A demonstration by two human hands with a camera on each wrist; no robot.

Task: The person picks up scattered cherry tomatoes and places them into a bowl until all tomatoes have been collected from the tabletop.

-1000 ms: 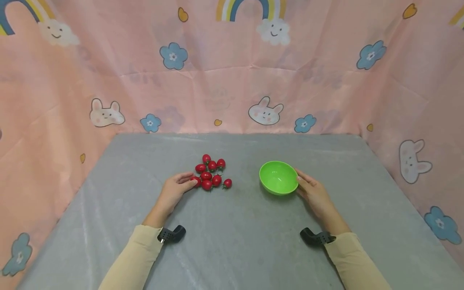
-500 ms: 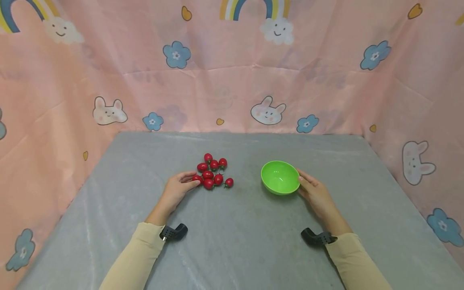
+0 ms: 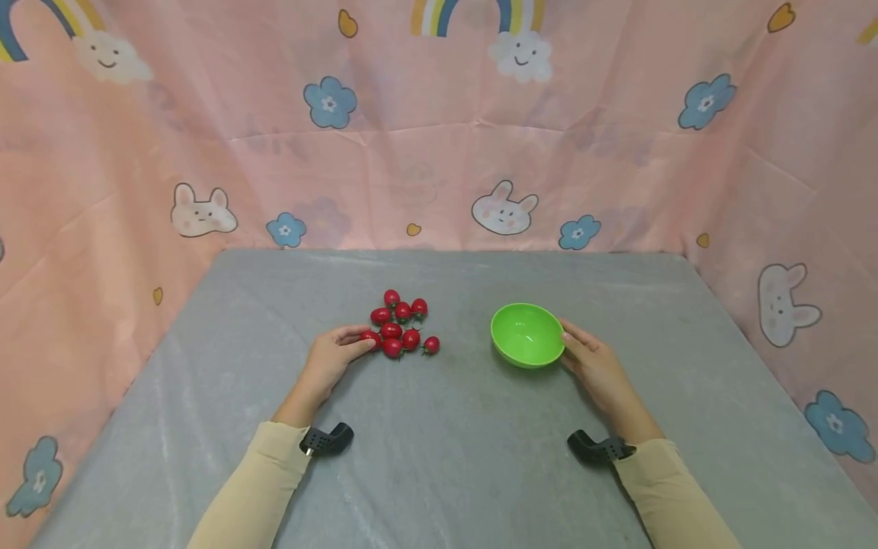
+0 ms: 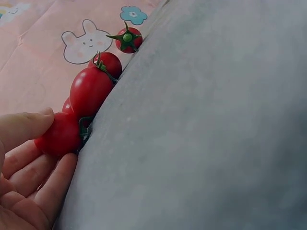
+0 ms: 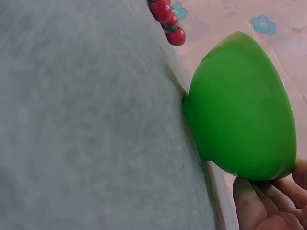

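Note:
My left hand [image 3: 332,362] pinches a cherry tomato [image 3: 371,339] at the near left of a loose cluster. In the left wrist view the thumb lies on top of this tomato [image 4: 60,136], with the fingers behind and below it. Several more red cherry tomatoes [image 3: 391,331] with green stems lie close by on the table. A single tomato [image 3: 431,345] sits slightly apart at the right of the group. On the right, my right hand [image 3: 598,374] holds a green bowl [image 3: 527,335] by its right side. The bowl stands upright on the table, as the right wrist view [image 5: 240,110] also shows.
A grey cloth covers the table [image 3: 439,457]. Behind it and along both sides hangs a pink curtain [image 3: 411,168] with rainbows, rabbits and flowers. Each wrist wears a black strap with a curved mount [image 3: 328,440]. Bare tabletop lies between the tomatoes and the bowl.
The head view shifts slightly. Both hands, the tomatoes and the bowl keep their places relative to each other.

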